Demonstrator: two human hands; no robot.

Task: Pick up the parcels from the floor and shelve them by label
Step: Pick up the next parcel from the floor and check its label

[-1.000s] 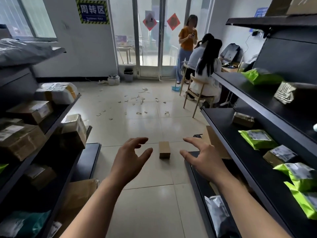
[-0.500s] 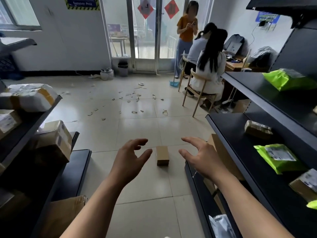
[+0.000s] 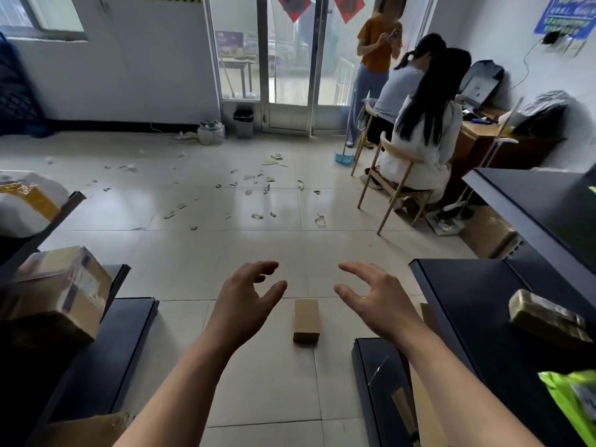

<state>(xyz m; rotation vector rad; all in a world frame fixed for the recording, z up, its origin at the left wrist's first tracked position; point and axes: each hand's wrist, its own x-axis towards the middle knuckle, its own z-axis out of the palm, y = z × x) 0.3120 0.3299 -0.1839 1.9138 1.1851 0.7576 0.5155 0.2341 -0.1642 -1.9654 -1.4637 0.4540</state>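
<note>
A small brown cardboard parcel (image 3: 306, 320) lies on the pale tiled floor in the aisle between two dark shelf racks. My left hand (image 3: 246, 303) hovers just left of it, fingers spread and curled, holding nothing. My right hand (image 3: 371, 300) hovers just right of it, also spread and empty. Neither hand touches the parcel. The left rack (image 3: 106, 356) carries a taped cardboard box (image 3: 56, 291) and a white wrapped parcel (image 3: 24, 201). The right rack (image 3: 477, 304) holds a tape-wrapped brown parcel (image 3: 546, 317) and a green mailer bag (image 3: 572, 403).
Paper scraps (image 3: 254, 185) litter the floor ahead. Two people sit on wooden chairs (image 3: 400, 188) at a desk at right, and a third person (image 3: 375, 69) stands by the glass doors. A bin (image 3: 243, 124) stands beside the door. A cardboard box (image 3: 487, 233) sits by the right rack's end.
The view has moved forward and tilted down, so the parcel now lies closer, between my hands. Both hands stay spread and empty on either side of it.
</note>
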